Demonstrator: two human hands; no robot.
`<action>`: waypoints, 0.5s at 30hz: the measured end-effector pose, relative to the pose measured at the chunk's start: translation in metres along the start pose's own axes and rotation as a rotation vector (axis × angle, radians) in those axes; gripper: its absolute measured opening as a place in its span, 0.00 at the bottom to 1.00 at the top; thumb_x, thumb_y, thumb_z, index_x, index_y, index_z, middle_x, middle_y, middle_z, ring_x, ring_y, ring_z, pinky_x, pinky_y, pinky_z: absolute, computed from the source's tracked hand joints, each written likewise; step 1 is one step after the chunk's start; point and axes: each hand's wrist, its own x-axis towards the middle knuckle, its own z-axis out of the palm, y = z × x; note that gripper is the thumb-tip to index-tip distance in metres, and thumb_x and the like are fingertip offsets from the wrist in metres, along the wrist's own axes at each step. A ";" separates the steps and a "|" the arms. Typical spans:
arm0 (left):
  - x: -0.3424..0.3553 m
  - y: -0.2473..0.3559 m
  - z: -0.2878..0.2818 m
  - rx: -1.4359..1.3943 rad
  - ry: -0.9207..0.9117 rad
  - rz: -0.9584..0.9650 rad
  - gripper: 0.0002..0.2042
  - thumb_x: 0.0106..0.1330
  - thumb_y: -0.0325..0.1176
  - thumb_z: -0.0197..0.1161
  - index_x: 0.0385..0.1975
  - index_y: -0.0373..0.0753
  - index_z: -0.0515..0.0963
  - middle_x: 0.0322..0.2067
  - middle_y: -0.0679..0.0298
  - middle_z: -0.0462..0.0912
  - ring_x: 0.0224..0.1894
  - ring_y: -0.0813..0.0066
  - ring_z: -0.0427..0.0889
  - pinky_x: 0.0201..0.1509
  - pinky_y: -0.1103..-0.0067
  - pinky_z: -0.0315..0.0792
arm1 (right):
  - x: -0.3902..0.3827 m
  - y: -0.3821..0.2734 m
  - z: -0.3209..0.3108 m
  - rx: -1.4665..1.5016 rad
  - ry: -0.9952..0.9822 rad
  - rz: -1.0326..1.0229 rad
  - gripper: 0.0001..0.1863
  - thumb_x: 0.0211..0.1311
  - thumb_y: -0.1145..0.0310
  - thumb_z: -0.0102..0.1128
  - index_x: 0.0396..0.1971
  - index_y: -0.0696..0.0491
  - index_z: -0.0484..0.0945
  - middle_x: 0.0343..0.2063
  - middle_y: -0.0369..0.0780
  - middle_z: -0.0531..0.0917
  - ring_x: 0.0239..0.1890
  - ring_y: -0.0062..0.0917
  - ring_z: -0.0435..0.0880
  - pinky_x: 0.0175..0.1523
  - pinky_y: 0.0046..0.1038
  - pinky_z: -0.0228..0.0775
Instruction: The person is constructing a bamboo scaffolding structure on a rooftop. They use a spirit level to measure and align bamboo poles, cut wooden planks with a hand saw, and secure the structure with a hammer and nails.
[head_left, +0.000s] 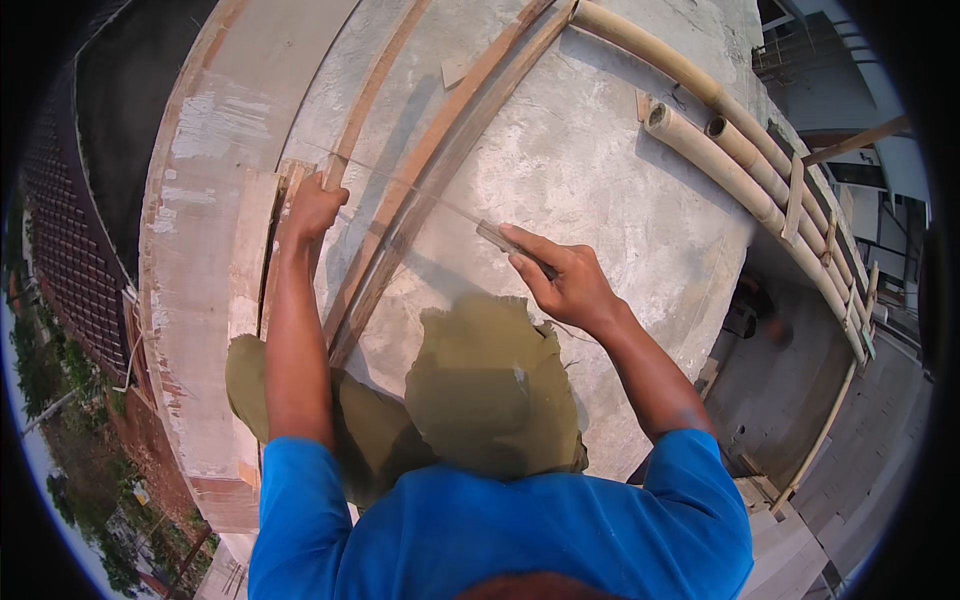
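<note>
My right hand is closed round the handle of a handsaw, seen nearly edge-on. Its thin blade stretches up and left, crossing a narrow wooden strip just beyond my left hand. My left hand grips the near end of that strip, thumb toward the blade. Whether the teeth have cut into the wood is too small to tell. Two longer timbers lie side by side between my hands on the concrete slab. My bent knee is below the saw.
Bamboo poles line the slab's right edge, with a lower level and a blurred person beyond. A pale board lies along the left ledge, past which the ground drops to a tiled roof. A small wood scrap lies farther off.
</note>
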 end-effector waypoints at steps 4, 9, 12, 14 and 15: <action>-0.019 -0.001 0.057 -0.118 0.010 0.151 0.11 0.60 0.32 0.66 0.39 0.32 0.83 0.24 0.63 0.82 0.22 0.75 0.77 0.28 0.70 0.72 | 0.000 0.008 0.011 -0.051 -0.011 -0.015 0.22 0.75 0.69 0.66 0.67 0.46 0.84 0.35 0.51 0.91 0.26 0.33 0.90 0.36 0.35 0.82; -0.014 -0.014 0.017 -0.172 -0.004 0.012 0.10 0.60 0.32 0.67 0.37 0.34 0.81 0.23 0.65 0.81 0.20 0.78 0.74 0.23 0.72 0.67 | 0.011 -0.006 0.019 -0.008 -0.101 0.095 0.22 0.73 0.70 0.68 0.65 0.48 0.84 0.49 0.44 0.93 0.38 0.39 0.96 0.45 0.33 0.88; -0.018 0.017 0.007 0.031 0.056 0.055 0.14 0.59 0.32 0.66 0.41 0.30 0.83 0.25 0.60 0.83 0.26 0.70 0.81 0.32 0.68 0.75 | -0.012 0.007 -0.008 0.001 0.024 0.052 0.21 0.74 0.70 0.67 0.65 0.49 0.85 0.48 0.47 0.93 0.37 0.36 0.96 0.44 0.32 0.87; -0.022 -0.021 -0.001 0.057 0.177 0.081 0.15 0.59 0.33 0.66 0.42 0.29 0.83 0.27 0.58 0.85 0.29 0.67 0.83 0.36 0.67 0.76 | -0.001 0.004 0.000 0.020 0.092 0.137 0.21 0.74 0.70 0.67 0.65 0.50 0.85 0.42 0.51 0.93 0.35 0.33 0.96 0.41 0.31 0.85; -0.011 -0.029 -0.012 0.055 0.265 0.117 0.15 0.59 0.33 0.66 0.42 0.29 0.83 0.27 0.57 0.85 0.30 0.66 0.84 0.38 0.66 0.77 | 0.028 0.011 0.006 0.024 0.079 0.145 0.21 0.74 0.69 0.68 0.65 0.49 0.85 0.39 0.51 0.93 0.32 0.34 0.95 0.38 0.31 0.84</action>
